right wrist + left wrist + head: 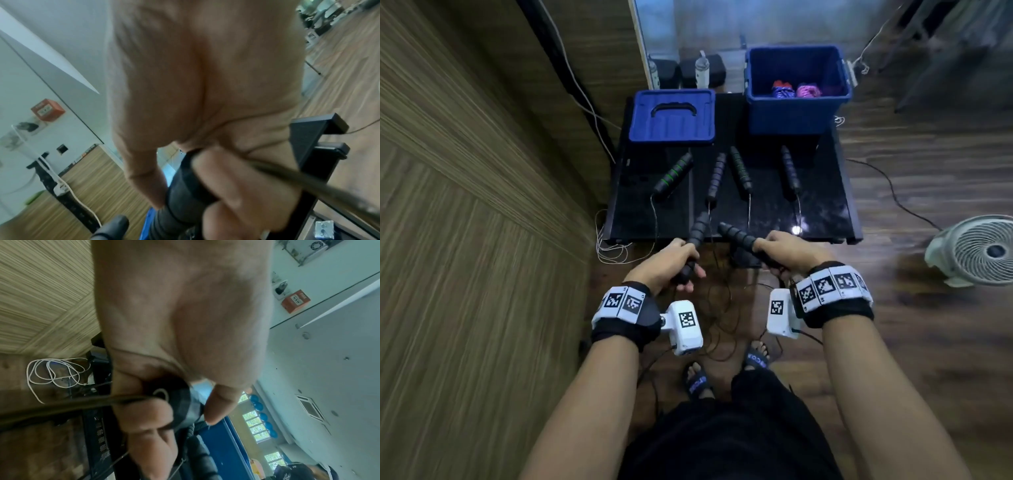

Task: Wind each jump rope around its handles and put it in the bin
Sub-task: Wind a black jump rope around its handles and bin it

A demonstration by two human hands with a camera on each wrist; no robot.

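- Our left hand grips one black foam handle of a jump rope, fingers curled round its lower end, the handle pointing up and away toward the near edge of the tabletop.
- Our right hand grips the other handle of the same rope, which slants up and to the left so that the two free ends come near each other just above the near edge.
- From the left wrist view we see the fingers wrapped about the handle's end cap, with the thin dark cord leaving it toward the left of the picture.
- From the right wrist view the cord runs out of the handle across our curled fingers.
- Between our hands the cord hangs in loose loops down to the wooden floor, by our sandalled feet.
- Four more handles lie on the tabletop in a row across its middle: one with green rings toward the left edge, two close together in the centre, and one toward the right edge, their thin cords trailing over the near edge.
- At the far right corner stands the blue bin, open, with a red-and-blue bundle and a pink bundle inside it, side by side.
- At the far left corner lies the blue lid, flat on the tabletop.
- On the floor to the right stands a white fan; by the left edge lies a coil of white cable.
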